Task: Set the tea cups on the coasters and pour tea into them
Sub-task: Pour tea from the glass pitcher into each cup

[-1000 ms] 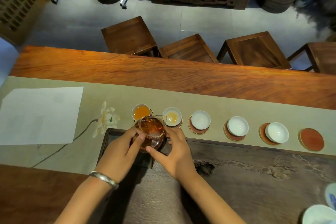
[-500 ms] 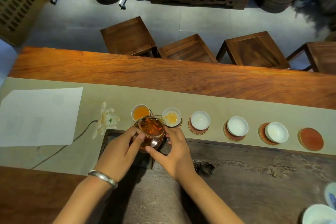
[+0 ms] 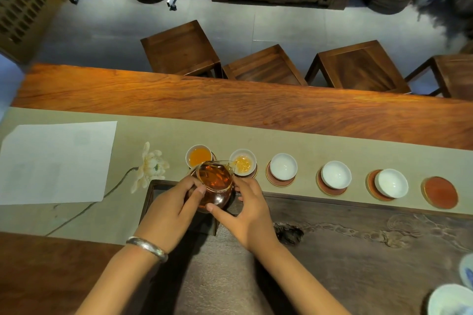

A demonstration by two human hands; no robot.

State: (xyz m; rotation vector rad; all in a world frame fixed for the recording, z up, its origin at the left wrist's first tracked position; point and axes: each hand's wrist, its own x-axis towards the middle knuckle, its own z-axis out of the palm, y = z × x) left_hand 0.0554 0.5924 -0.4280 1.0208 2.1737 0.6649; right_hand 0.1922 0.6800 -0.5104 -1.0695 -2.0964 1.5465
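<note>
Glass pitcher (image 3: 215,184) of tea tilts toward the second cup (image 3: 243,162), both hands' fingers (image 3: 197,190) grasping its sides.

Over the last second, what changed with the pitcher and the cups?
The second cup has gained tea: a thin film earlier, a fuller amber pool now. The glass pitcher stays tipped over it in the left hand and right hand. The first cup is as full as before; the three cups to the right stay empty and the last coaster bare.
</note>
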